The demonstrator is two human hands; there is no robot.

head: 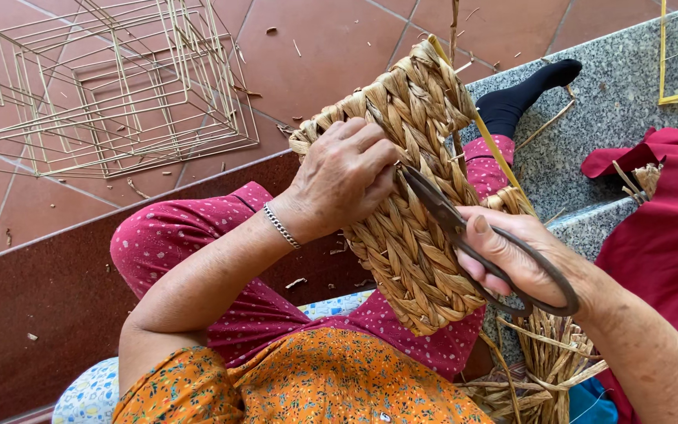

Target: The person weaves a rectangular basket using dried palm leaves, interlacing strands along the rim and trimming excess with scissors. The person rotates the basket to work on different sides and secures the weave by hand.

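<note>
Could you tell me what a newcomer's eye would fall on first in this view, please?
The eye falls first on the woven straw basket at the centre, resting on the person's lap, with the left hand spread over its side. Next come the dark old scissors in the right hand, blades open against the weave. At the upper left, pale wire frames stand stacked on the red tiled floor.

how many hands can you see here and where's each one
2. The left hand presses on the woven basket resting on the lap. The right hand holds dark scissors against the basket's right side. No other hands show.
</note>
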